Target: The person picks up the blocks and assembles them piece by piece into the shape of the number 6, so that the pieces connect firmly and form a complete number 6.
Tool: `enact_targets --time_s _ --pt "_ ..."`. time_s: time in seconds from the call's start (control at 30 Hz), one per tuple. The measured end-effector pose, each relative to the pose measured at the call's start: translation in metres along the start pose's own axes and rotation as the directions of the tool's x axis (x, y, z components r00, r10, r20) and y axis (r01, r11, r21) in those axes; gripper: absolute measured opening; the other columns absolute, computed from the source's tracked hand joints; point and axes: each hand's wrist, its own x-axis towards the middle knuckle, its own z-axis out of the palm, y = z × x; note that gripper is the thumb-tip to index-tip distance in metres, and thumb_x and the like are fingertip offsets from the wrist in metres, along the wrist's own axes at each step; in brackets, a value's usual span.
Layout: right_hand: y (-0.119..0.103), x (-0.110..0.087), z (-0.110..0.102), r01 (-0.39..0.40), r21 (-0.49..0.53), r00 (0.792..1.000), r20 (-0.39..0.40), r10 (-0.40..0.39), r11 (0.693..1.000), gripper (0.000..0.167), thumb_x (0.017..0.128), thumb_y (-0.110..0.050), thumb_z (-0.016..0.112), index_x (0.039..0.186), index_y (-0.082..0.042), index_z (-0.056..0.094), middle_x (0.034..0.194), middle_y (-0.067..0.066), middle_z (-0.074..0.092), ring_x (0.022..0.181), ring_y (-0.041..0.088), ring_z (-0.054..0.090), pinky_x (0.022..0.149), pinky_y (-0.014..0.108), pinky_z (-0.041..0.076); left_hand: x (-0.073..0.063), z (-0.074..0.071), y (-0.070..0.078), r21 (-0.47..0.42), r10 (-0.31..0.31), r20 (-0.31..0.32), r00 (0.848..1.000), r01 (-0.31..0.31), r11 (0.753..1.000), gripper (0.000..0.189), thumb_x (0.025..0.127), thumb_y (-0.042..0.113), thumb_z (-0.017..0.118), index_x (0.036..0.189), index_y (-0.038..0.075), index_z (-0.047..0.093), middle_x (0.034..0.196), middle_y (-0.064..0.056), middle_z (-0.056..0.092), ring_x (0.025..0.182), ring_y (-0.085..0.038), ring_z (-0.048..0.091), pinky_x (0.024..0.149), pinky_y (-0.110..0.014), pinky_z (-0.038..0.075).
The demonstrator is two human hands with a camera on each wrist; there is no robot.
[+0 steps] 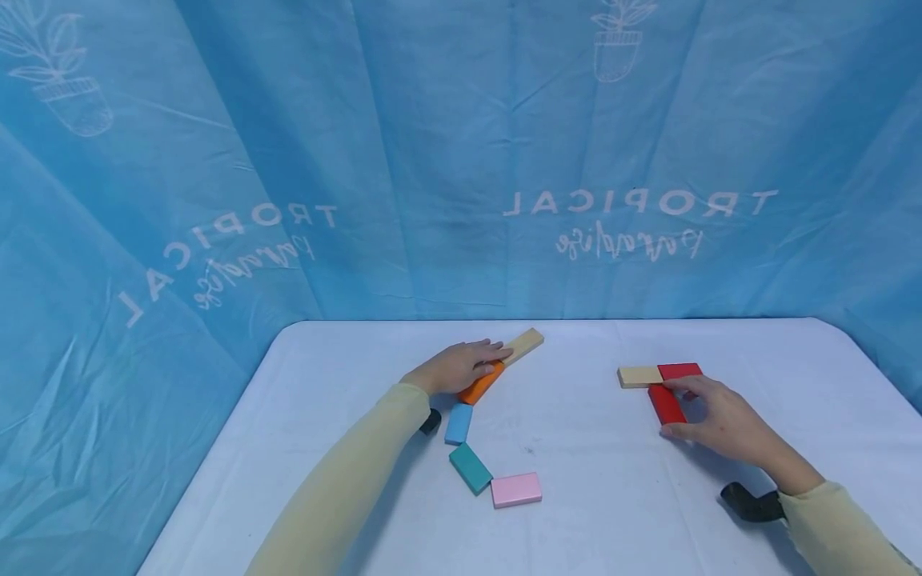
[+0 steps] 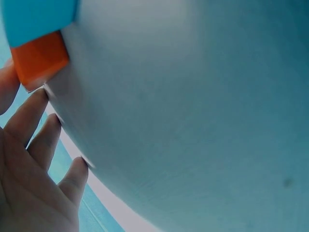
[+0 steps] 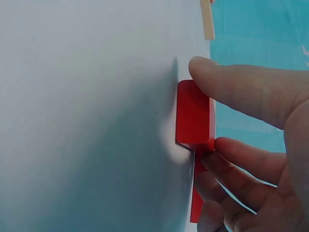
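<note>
My left hand [image 1: 457, 366] reaches over an orange block [image 1: 481, 386], its fingers fairly straight and spread. In the left wrist view the thumb and forefinger touch the orange block [image 2: 41, 60]. A plain wooden block [image 1: 523, 346] extends beyond it, end to end. My right hand [image 1: 723, 420] pinches a red block [image 1: 666, 406] between thumb and fingers; the right wrist view shows the thumb on one end of this red block [image 3: 193, 113]. Behind it lies a second red block [image 1: 679, 370], beside another plain wooden block [image 1: 639, 377].
A light blue block [image 1: 458, 424], a green block [image 1: 471, 469] and a pink block [image 1: 516, 490] curve towards the front from the orange one. Everything lies on a white-covered table [image 1: 576, 448]. A blue printed curtain [image 1: 461, 160] hangs behind and at the sides.
</note>
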Motion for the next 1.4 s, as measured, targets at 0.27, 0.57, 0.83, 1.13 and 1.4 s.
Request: enact_targets --time_s 0.27,0.57,0.83,1.13,1.4 --pt "-0.002 -0.001 0.001 -0.013 0.002 1.0 -0.009 0.014 1.0 0.09 0.062 -0.03 0.096 0.133 0.005 0.053 0.113 0.024 0.058 0.102 0.04 0.055 0.07 0.048 0.06 -0.002 0.0 0.002 0.008 0.005 0.001 1.0 -0.005 1.0 0.047 0.109 0.028 0.046 0.155 0.03 0.041 0.161 0.004 0.036 0.15 -0.023 0.027 0.121 -0.048 0.023" --pt "-0.006 -0.003 0.0 -0.012 0.0 0.999 -0.034 0.012 1.0 0.09 0.062 -0.033 0.096 0.133 0.004 0.054 0.112 0.024 0.059 0.099 0.039 0.056 0.067 0.045 0.06 -0.002 -0.001 0.001 0.015 0.011 -0.002 1.0 -0.011 1.0 0.047 0.109 0.027 0.045 0.155 0.029 0.041 0.161 0.003 0.036 0.15 -0.023 0.027 0.121 -0.048 0.023" --pt "-0.014 -0.005 0.002 -0.001 0.009 0.999 -0.041 0.002 1.0 0.09 0.062 -0.034 0.096 0.133 0.002 0.055 0.112 0.023 0.059 0.098 0.036 0.057 0.065 0.042 0.059 -0.001 -0.001 0.001 0.004 0.011 -0.002 1.0 -0.011 1.0 0.047 0.109 0.027 0.046 0.155 0.031 0.041 0.161 0.004 0.036 0.15 -0.023 0.028 0.12 -0.049 0.025" --pt "-0.022 -0.008 0.005 0.002 0.016 0.999 -0.046 -0.001 1.0 0.089 0.062 -0.034 0.097 0.133 0.0 0.055 0.113 0.023 0.059 0.098 0.035 0.056 0.064 0.042 0.059 -0.001 0.0 0.001 -0.008 -0.012 0.007 1.0 0.012 1.0 0.047 0.108 0.029 0.046 0.155 0.033 0.041 0.161 0.006 0.036 0.15 -0.022 0.027 0.12 -0.048 0.025" --pt "-0.03 -0.011 0.008 0.022 0.036 0.998 -0.054 -0.02 0.999 0.09 0.063 -0.037 0.096 0.134 -0.001 0.055 0.116 0.022 0.059 0.1 0.035 0.056 0.066 0.043 0.059 -0.001 -0.001 0.002 -0.005 -0.01 0.006 1.0 0.01 1.0 0.047 0.109 0.028 0.046 0.155 0.032 0.04 0.161 0.005 0.035 0.151 -0.023 0.027 0.121 -0.049 0.024"
